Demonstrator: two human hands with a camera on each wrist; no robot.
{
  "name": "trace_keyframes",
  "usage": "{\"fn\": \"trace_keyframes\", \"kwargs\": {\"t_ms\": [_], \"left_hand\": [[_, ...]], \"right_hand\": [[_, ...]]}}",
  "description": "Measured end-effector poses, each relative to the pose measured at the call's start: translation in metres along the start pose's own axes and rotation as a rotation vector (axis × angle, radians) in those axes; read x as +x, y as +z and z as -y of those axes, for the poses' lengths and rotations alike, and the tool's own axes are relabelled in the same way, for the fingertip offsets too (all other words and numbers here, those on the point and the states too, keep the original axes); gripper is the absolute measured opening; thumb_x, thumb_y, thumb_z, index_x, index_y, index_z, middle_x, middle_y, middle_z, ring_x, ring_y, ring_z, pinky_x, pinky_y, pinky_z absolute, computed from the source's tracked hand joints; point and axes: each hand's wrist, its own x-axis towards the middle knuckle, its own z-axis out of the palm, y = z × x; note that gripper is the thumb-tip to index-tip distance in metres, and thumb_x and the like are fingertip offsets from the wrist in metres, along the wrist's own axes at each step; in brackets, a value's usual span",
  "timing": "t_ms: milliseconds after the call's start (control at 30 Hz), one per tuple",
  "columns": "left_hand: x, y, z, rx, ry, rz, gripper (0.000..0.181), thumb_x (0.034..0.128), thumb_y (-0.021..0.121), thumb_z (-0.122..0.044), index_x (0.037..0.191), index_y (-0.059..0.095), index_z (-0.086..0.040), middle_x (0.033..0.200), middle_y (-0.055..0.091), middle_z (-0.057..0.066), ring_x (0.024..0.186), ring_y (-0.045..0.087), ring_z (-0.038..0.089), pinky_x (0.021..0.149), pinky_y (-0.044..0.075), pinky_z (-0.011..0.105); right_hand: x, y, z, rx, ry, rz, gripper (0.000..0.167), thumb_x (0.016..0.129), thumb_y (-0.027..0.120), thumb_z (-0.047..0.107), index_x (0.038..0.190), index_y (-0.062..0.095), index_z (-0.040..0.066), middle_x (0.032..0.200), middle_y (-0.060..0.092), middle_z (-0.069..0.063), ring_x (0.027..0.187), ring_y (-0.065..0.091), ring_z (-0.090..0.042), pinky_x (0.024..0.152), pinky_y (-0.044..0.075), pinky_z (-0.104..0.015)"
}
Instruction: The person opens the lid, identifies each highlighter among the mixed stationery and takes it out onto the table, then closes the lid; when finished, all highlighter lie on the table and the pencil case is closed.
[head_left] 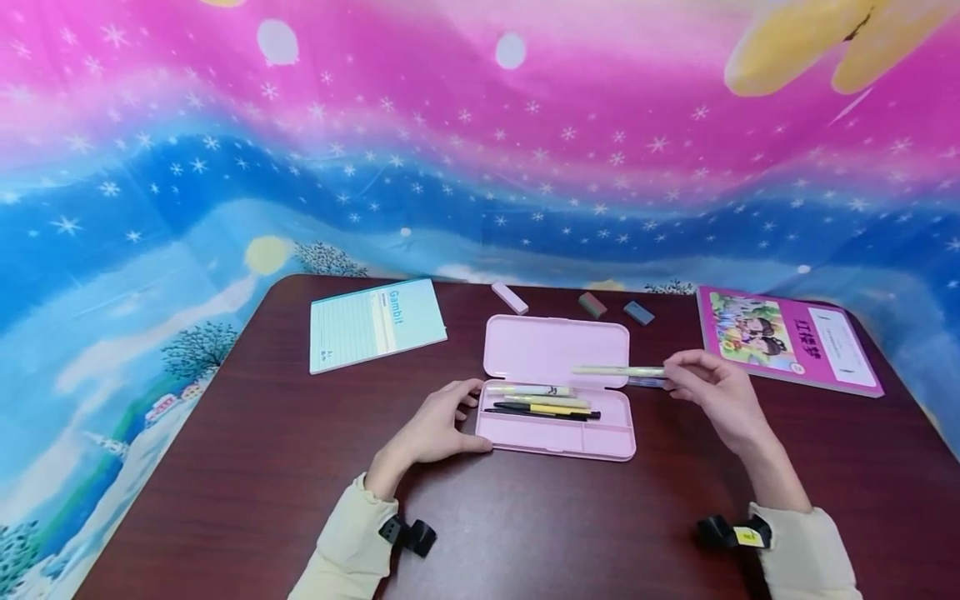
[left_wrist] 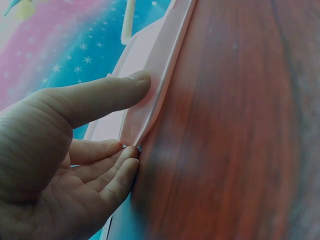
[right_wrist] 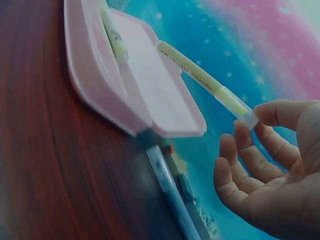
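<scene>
Table (head_left: 480,533) work, seemingly midway

Case (head_left: 528,432) lies open. Left hand (head_left: 438,422) grips its left end between thumb and fingers; right hand (head_left: 712,390) pinches a yellow pen (right_wrist: 200,76) by one end, tip over the lid (head_left: 543,350), other fingers loosely curled. Several pens (head_left: 551,409) are inside; a bluish pen (right_wrist: 171,190) lies outside, right. Three blocks (head_left: 592,305) lie behind.

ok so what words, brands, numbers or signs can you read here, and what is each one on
"Gambit": pale notebook; its other print is too small to read.
"红楼梦": pink book; its white-panel text is too small.
Held pen: tiny print, unreadable.
Pale pen in the pink case: dark marking, too blurred.
Yellow wrist tag: too blurred.
</scene>
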Motion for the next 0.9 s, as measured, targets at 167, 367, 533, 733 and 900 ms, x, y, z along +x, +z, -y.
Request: {"fn": "trace_keyframes", "kwargs": {"t_ms": [167,367,533,733,900], "left_hand": [[0.000,0.000,0.000,-0.002,-0.005,0.002,0.076,0.0700,0.086,-0.022,0.134,0.048,-0.004,0.121,0.056,0.009,0.103,0.056,0.019,0.084,0.051,0.033],[0.000,0.000,0.001,-0.005,-0.003,0.000,0.076,0.0698,0.086,-0.021,0.134,0.049,-0.004,0.121,0.056,0.009,0.104,0.056,0.019,0.083,0.051,0.033],[0.001,0.000,0.000,0.001,-0.009,-0.006,0.076,0.0695,0.086,-0.021,0.134,0.049,-0.004,0.120,0.056,0.009,0.103,0.056,0.019,0.083,0.051,0.033],[0.001,0.000,0.001,0.003,-0.008,-0.006,0.076,0.0695,0.086,-0.021,0.133,0.049,-0.004,0.120,0.056,0.009,0.103,0.056,0.019,0.083,0.051,0.033],[0.001,0.001,0.001,0.002,0.000,-0.006,0.076,0.0694,0.086,-0.021,0.133,0.048,-0.003,0.120,0.056,0.009,0.103,0.056,0.019,0.083,0.051,0.032]], "right_hand": [[-0.007,-0.017,-0.004,0.045,-0.003,0.015,0.009,0.094,0.061,0.006,0.099,0.067,0.003,0.084,0.070,-0.002,0.076,0.065,-0.012,0.070,0.055,-0.022],[-0.015,-0.037,-0.008,0.080,-0.006,0.002,0.010,0.094,0.058,0.004,0.100,0.067,0.002,0.085,0.070,0.000,0.076,0.066,-0.010,0.070,0.055,-0.021],[-0.020,-0.050,-0.013,0.088,-0.015,-0.001,0.013,0.095,0.057,0.002,0.103,0.067,0.002,0.089,0.070,-0.001,0.078,0.066,-0.010,0.071,0.055,-0.021],[-0.025,-0.062,-0.018,0.099,0.001,-0.014,0.015,0.095,0.056,0.000,0.102,0.068,0.004,0.090,0.070,0.000,0.078,0.067,-0.011,0.071,0.055,-0.021],[-0.027,-0.071,-0.022,0.093,0.018,-0.034,0.016,0.095,0.056,0.000,0.100,0.070,0.007,0.088,0.071,0.001,0.077,0.067,-0.011,0.069,0.055,-0.021]]}}
